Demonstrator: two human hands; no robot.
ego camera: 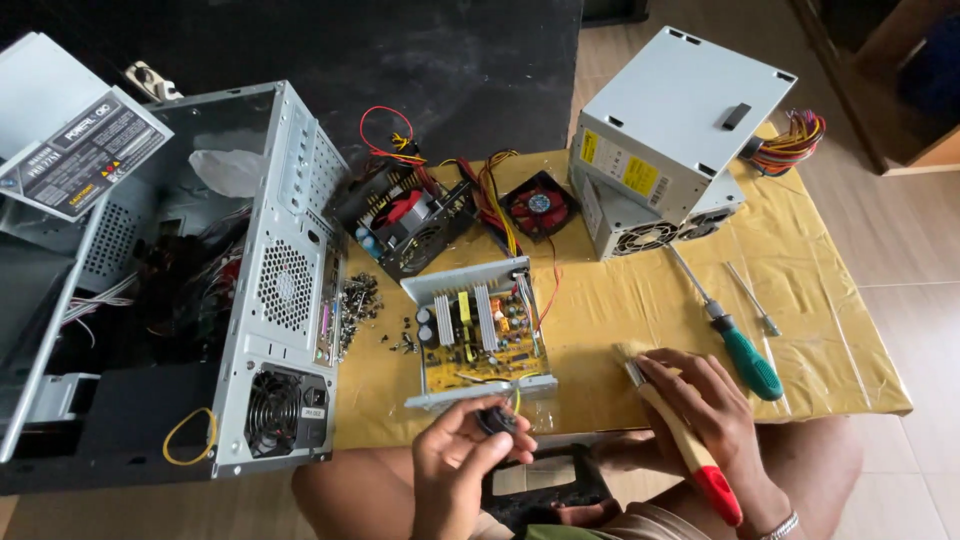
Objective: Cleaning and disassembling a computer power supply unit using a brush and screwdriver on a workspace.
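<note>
Brush (680, 440) with a pale wooden shaft and red end lies in the right hand (705, 400), at about five o'clock in the view; the fingers curl over the shaft near its metal band, and the bristles rest on the yellow-covered worktop (800, 260). The left hand (455, 465), at six o'clock, is raised with thumb and fingertips pinched round a small dark round part (497, 420); what that part is cannot be made out, since the fingers cover most of it. Just above it, toward twelve o'clock, sits an opened power supply board (480, 335) in its metal tray. A green-handled screwdriver (730, 335) lies at three o'clock from the board. The brush's red end passes behind the wrist, and both forearms are cut off by the lower frame edge.
</note>
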